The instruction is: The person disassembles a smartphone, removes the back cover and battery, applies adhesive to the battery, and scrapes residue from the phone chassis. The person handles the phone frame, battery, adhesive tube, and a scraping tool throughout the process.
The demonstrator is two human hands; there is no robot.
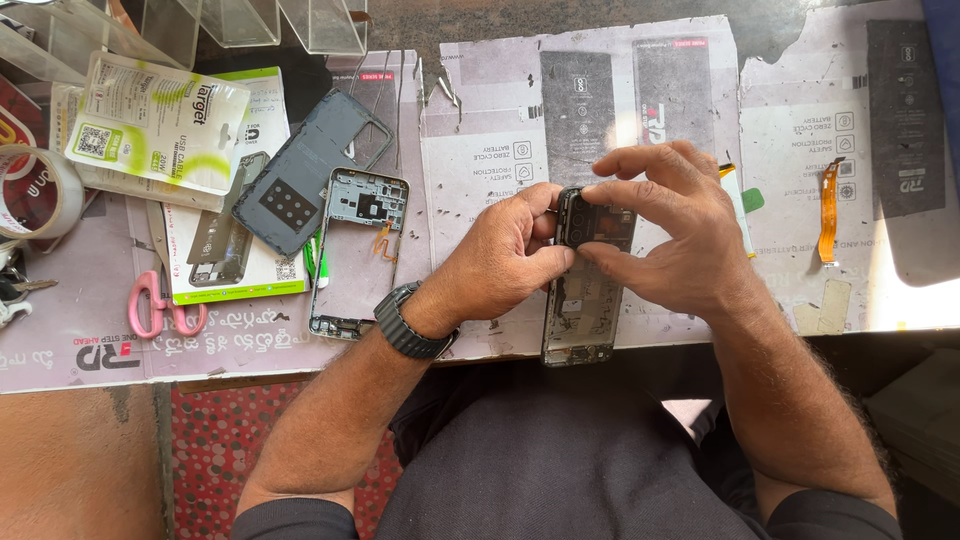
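Both our hands clamp the opened phone [588,285]: left grip [505,255] and right grip [665,230] pinch its top end above the worktop [480,150].

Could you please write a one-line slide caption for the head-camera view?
Both hands, left hand and right hand, pinch the top of an opened phone beside a spare phone frame.

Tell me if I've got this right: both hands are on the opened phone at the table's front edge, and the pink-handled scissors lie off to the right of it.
Not quite. The head view shows the pink-handled scissors lying to the left of the opened phone, not the right. The rest holds: the left hand and the right hand both grip the phone at the table's front edge.
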